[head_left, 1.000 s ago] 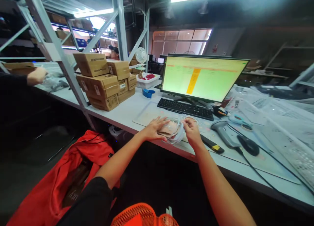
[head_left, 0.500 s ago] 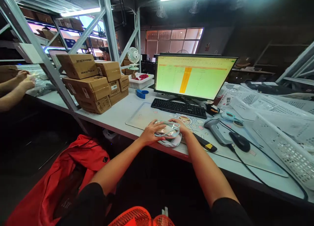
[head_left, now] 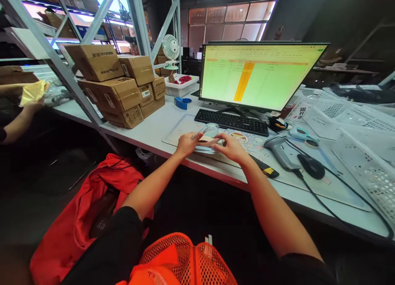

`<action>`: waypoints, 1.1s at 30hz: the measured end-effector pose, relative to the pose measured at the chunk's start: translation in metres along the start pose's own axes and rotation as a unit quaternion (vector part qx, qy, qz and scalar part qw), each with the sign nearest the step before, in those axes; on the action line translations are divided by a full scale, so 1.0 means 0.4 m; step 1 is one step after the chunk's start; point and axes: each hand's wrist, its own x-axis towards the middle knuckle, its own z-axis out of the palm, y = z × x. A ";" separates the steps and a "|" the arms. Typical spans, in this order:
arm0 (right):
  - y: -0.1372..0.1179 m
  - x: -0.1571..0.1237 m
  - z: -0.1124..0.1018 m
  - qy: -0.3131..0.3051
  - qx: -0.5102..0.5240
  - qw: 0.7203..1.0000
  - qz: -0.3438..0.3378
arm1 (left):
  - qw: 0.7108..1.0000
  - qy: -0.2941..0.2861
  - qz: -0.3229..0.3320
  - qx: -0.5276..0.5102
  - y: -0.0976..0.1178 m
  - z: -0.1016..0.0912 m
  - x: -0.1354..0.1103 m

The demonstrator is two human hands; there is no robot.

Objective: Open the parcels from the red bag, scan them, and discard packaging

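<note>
My left hand [head_left: 185, 143] and my right hand [head_left: 231, 147] both grip a small clear plastic packet [head_left: 207, 136] with something tan inside, held just above the printed desk mat [head_left: 179, 133] at the table's front edge. The left hand's fingers pinch its left end and lift that side. From the right, the other hand's fingers curl over the packet. A black keyboard [head_left: 232, 122] lies right behind it, below the monitor [head_left: 259, 75] with a green and orange spreadsheet.
A grey barcode scanner [head_left: 279, 152], a black mouse [head_left: 311, 167] and a black-and-yellow knife [head_left: 264, 168] lie to the right. White mesh baskets [head_left: 364, 169] fill the far right. Stacked cardboard boxes [head_left: 114, 91] stand left. Another person's hand [head_left: 31, 106] holds a yellow mailer.
The packet has tilted up on its left side in my hands and shifted slightly toward the keyboard. The view has dipped. The other person at the left now holds a yellow mailer.
</note>
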 end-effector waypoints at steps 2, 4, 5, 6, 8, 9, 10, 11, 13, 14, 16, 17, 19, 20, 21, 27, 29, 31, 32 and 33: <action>-0.009 0.000 0.014 -0.049 -0.041 0.998 -0.025 | 1.000 -0.005 -0.015 0.002 0.010 -0.001 -0.004; -0.018 0.001 0.033 -0.068 -0.104 0.992 -0.009 | 0.999 -0.017 0.028 -0.007 0.021 0.001 -0.011; -0.023 0.000 0.043 -0.067 -0.131 0.989 0.007 | 0.998 -0.023 0.059 -0.011 0.025 0.003 -0.015; -0.027 -0.004 0.052 -0.057 -0.149 0.987 0.019 | 0.996 -0.028 0.087 -0.012 0.027 0.003 -0.019; -0.030 -0.018 0.063 -0.029 -0.163 0.986 0.029 | 0.993 -0.029 0.116 -0.007 0.022 0.000 -0.024; -0.028 -0.028 0.062 -0.005 -0.167 0.985 0.029 | 0.993 -0.023 0.113 0.002 0.013 -0.005 -0.024; -0.024 -0.041 0.056 0.033 -0.167 0.985 0.024 | 0.995 -0.012 0.100 0.013 0.001 -0.013 -0.021; -0.017 -0.057 0.046 0.086 -0.159 0.983 0.014 | 0.996 0.001 0.079 0.028 -0.015 -0.023 -0.016; 0.001 -0.093 0.017 0.215 -0.123 0.969 -0.012 | 0.997 0.024 0.031 0.065 -0.052 -0.046 -0.002; 0.008 -0.115 0.000 0.275 -0.094 0.957 -0.018 | 0.996 0.028 0.011 0.087 -0.069 -0.057 0.006; 0.011 -0.167 -0.026 0.326 -0.005 0.945 0.008 | 0.992 0.014 -0.003 0.129 -0.091 -0.075 0.015; 0.006 -0.198 -0.032 0.316 0.055 0.946 0.040 | 0.990 0.009 0.003 0.143 -0.093 -0.080 0.013; -0.018 -0.270 -0.023 0.267 0.190 0.937 0.117 | 0.988 0.015 0.050 0.144 -0.077 -0.081 -0.015; -0.034 -0.310 -0.008 0.242 0.249 0.926 0.150 | 0.987 0.017 0.096 0.128 -0.060 -0.075 -0.043; -0.052 -0.351 0.013 0.224 0.294 0.912 0.176 | 0.982 0.010 0.157 0.102 -0.039 -0.065 -0.081; -0.147 -0.548 0.162 0.125 0.410 0.880 0.204 | 0.882 -0.247 0.333 -0.222 0.066 0.041 -0.390; -0.163 -0.580 0.195 0.115 0.439 0.868 0.200 | 0.856 -0.306 0.207 -0.361 0.071 0.075 -0.479; -0.171 -0.603 0.217 0.099 0.473 0.852 0.200 | 0.805 -0.338 0.069 -0.483 0.069 0.102 -0.549; -0.172 -0.612 0.225 0.086 0.489 0.845 0.200 | 0.774 -0.337 0.015 -0.536 0.067 0.113 -0.575; -0.171 -0.622 0.230 0.073 0.501 0.838 0.203 | 0.743 -0.327 -0.032 -0.584 0.066 0.121 -0.596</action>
